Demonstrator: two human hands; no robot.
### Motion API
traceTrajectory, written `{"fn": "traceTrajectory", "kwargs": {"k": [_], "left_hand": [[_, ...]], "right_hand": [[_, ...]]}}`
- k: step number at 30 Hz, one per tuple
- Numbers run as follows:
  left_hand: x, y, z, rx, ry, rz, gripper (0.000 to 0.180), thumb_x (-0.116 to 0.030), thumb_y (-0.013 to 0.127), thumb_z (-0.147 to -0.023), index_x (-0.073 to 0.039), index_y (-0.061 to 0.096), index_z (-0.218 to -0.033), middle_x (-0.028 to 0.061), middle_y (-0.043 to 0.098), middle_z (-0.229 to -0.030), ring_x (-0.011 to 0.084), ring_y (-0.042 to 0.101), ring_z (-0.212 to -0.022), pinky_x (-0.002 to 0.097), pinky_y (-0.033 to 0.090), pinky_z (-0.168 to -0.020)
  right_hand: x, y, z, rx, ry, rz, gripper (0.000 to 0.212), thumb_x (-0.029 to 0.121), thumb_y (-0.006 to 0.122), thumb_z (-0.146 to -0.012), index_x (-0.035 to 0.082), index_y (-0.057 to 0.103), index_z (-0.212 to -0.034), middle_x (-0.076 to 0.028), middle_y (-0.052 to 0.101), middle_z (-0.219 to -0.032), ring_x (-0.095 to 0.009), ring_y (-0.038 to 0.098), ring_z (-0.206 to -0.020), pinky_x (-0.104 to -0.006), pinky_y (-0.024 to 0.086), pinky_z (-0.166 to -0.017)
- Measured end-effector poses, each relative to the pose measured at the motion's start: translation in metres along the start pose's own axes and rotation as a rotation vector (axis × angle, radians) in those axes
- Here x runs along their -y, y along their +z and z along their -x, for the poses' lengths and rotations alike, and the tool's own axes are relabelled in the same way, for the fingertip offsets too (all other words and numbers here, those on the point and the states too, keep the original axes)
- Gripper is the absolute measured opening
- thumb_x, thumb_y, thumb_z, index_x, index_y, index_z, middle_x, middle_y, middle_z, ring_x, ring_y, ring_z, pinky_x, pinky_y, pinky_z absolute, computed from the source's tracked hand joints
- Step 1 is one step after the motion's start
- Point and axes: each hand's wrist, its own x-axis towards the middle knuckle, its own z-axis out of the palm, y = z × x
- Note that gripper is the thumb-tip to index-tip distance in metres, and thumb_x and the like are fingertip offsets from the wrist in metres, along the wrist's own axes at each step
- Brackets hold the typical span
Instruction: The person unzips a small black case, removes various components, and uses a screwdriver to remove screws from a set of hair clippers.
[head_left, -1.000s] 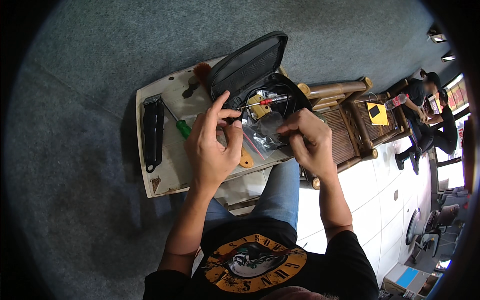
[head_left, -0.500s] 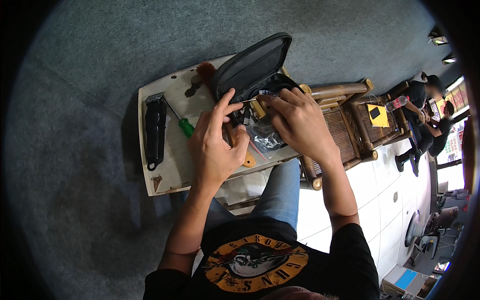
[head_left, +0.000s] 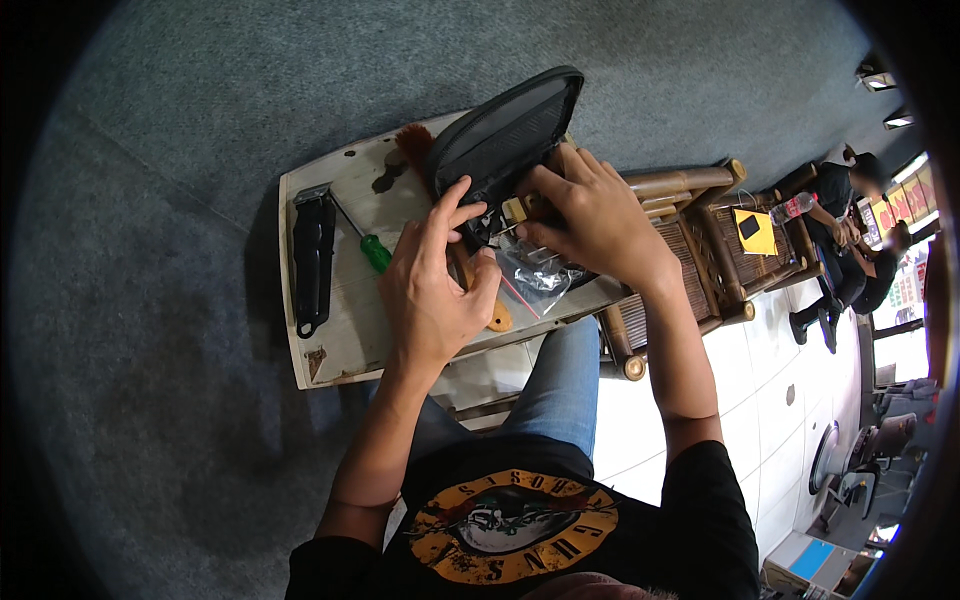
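Observation:
My left hand (head_left: 437,285) is at the near left edge of a black zip case (head_left: 512,135), whose lid stands raised. Its thumb and fingers are spread, with nothing plainly held. My right hand (head_left: 605,215) curls over the case's right side, index finger reaching inside. A slim, light rod-like piece (head_left: 505,230) shows at its thumb tip and seems pinched there; the other fingers hide the grip. Between the hands lie a small yellowish block (head_left: 514,211) and a clear plastic bag (head_left: 543,283) with a red strip.
A white worn table (head_left: 350,340) bears a black hair clipper (head_left: 313,262), a green-handled screwdriver (head_left: 375,252) and a brush with reddish bristles (head_left: 412,143). Bamboo chairs (head_left: 680,250) stand to the right; a yellow packet (head_left: 755,232) lies there. Two people sit farther off.
My right hand has turned and lowered its fingertips into the case. The slim piece, which spanned between both hands' fingertips, now sits lower by the right thumb. My left hand has barely moved.

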Motion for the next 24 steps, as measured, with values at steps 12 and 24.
{"fn": "traceTrajectory", "kwargs": {"k": [12, 24], "left_hand": [[0.002, 0.002, 0.001, -0.008, -0.011, 0.020, 0.070, -0.001, 0.072, -0.088, -0.008, 0.061, -0.157, 0.0074, 0.081, -0.129, 0.0171, 0.070, -0.096, 0.0321, 0.060, -0.079], [0.003, 0.002, 0.001, -0.003, 0.003, 0.010, 0.069, -0.002, 0.072, -0.089, -0.006, 0.060, -0.157, 0.0081, 0.081, -0.129, 0.0168, 0.070, -0.094, 0.0313, 0.060, -0.077]], "right_hand": [[-0.009, -0.009, 0.000, -0.084, 0.092, -0.260, 0.017, 0.013, 0.077, -0.100, 0.004, 0.074, -0.115, -0.013, 0.079, -0.103, -0.034, 0.072, -0.105, -0.0479, 0.053, -0.098], [-0.010, 0.003, -0.006, -0.190, 0.117, 0.098, 0.019, 0.016, 0.078, -0.096, 0.008, 0.078, -0.114, -0.009, 0.074, -0.107, -0.031, 0.068, -0.107, -0.0436, 0.050, -0.094]]}}
